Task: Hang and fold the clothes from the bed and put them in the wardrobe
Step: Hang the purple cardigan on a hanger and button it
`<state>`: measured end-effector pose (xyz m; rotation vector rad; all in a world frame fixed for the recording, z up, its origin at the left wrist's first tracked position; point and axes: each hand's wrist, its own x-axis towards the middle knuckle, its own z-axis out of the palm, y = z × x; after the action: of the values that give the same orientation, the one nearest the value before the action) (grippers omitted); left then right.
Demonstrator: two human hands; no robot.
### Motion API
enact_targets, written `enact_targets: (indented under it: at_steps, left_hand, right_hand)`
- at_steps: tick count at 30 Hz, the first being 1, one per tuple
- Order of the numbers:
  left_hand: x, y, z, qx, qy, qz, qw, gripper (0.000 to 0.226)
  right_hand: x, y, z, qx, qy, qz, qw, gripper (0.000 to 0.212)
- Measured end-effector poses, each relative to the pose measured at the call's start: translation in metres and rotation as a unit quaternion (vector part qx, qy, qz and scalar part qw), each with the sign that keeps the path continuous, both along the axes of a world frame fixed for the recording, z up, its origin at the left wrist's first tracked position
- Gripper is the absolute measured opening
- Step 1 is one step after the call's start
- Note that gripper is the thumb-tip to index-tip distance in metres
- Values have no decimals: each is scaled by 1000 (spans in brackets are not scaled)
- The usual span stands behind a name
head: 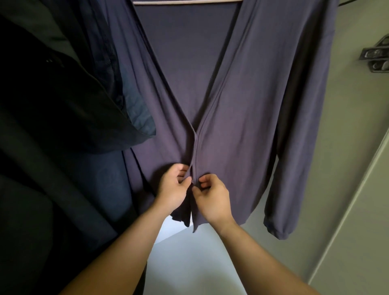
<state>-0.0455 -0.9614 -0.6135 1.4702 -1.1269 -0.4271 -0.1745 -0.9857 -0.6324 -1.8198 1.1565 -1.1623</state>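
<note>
Both hands are in close, right at the front opening. The left hand (173,187) has its fingers curled in and its thumb pressed forward, pinching the left front edge of the cardigan (242,94). The right hand (213,198) mirrors it just beside, thumb and bent fingers nipping the right front edge. The two hands almost touch, and the two edges meet between them. Whether a button sits under the fingers is too small to tell.

Out from the hands, the cardigan hangs full length, a muted purple-grey knit with a deep V neck that closes just above the grip. Its hem drops a little below the wrists. Its long sleeve (294,189) falls loose on the right and ends in a gathered cuff. Up top, the shoulders sit on a pale hanger (185,2), only its lower bar in view.

To the left, dark garments (52,94) hang right against the cardigan, one overlapping its side. Below the hem lies a bright white base (185,263). On the right stands a pale grey panel (357,147) carrying a metal hinge (375,53).
</note>
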Motion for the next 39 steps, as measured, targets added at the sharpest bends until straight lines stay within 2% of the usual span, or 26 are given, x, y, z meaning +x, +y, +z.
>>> enact_targets:
  at_steps: [3, 6, 9, 14, 20, 29, 34, 39]
  left_hand:
    - [2, 7, -12, 5, 73, -12, 997, 24]
    - [6, 12, -20, 18, 110, -23, 993, 20]
    - [8, 15, -23, 34, 126, -44, 990, 20]
    - [11, 16, -23, 38, 144, -44, 988, 6]
    - [5, 16, -20, 30, 202, -68, 977, 16]
    - [2, 14, -19, 22, 173, -81, 981, 12]
    - [0, 13, -18, 26, 154, -52, 986, 11]
    - [-2, 14, -16, 33, 157, -59, 985, 11]
  right_hand:
    - [2, 4, -2, -4, -12, 10, 1000, 24]
    - [4, 5, -1, -6, -41, -4, 999, 15]
    - [4, 3, 0, 12, -64, -21, 998, 8]
    - [2, 3, 1, 19, -71, -18, 997, 4]
    - [0, 3, 2, 30, -44, -12, 999, 12]
    - [1, 1, 3, 79, -74, 8, 994, 17]
    - [2, 3, 4, 92, -88, 29, 992, 17]
    - [2, 3, 6, 97, -91, 9, 991, 15]
